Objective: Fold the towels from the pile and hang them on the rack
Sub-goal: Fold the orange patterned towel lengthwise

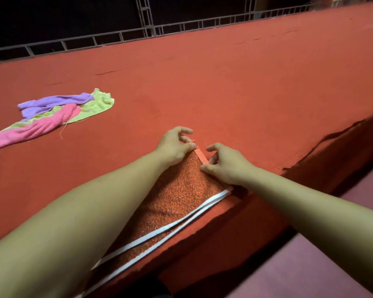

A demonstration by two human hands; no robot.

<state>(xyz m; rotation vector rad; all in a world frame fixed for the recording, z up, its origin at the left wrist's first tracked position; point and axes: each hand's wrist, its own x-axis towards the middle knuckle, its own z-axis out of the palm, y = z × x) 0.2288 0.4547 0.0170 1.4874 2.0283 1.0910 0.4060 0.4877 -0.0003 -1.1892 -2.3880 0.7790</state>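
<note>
At the near table (224, 87) edge, the orange towel (177, 196) runs lengthwise toward the person; left hand (174, 147) and right hand (228, 164) pinch its far corner, pile (52, 115) well left.

The towel (177, 203) under the hands was orange-red with a fine dark speckle and carried white bands along its edges. The pile (52, 117) comprised a purple towel (52, 103), a pink towel (37, 127) and a pale yellow-green towel (95, 104). The surface (224, 82) was plain brick red. The railing (181, 24) was grey against black.
</note>
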